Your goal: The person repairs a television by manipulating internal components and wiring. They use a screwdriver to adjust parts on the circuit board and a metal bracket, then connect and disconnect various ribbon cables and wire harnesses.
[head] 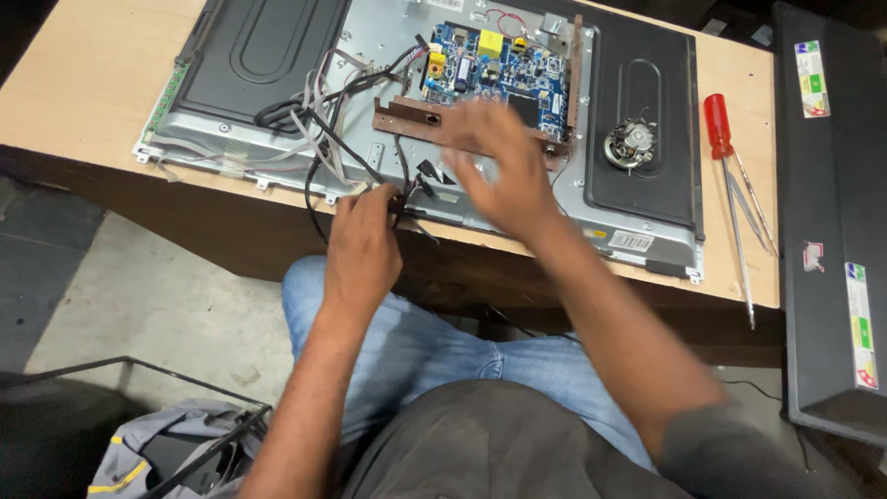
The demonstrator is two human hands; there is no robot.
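While the person sits at the wooden table (83, 83) in blue jeans, the biggest thing on it is the opened back of a flat television panel (277, 55), a grey metal sheet with two dark pressed plates, lying flat and reaching nearly from one end of the table to the other. To the right of it, on its own and well apart, lies a long black cover (832, 212) with coloured stickers. On the middle of the panel sits a blue circuit board (490, 60) with a yellow block on it, edged below and to the right by a brown bracket (416, 115). A round speaker (630, 145) rests on the right-hand dark plate. A tangle of black and grey cables (323, 120) runs from the board's left side down to the near edge of the panel. The right hand (504, 171) hovers over the lower edge of the board and bracket, blurred, fingers spread apart and closed on nothing that I can see. The left hand (362, 245) is at the near edge of the panel, its fingers pinched together on the end of the black cables. A red-handled screwdriver (719, 125) lies on the table just right of the panel, with thin metal tweezers (750, 217) touching its shaft.
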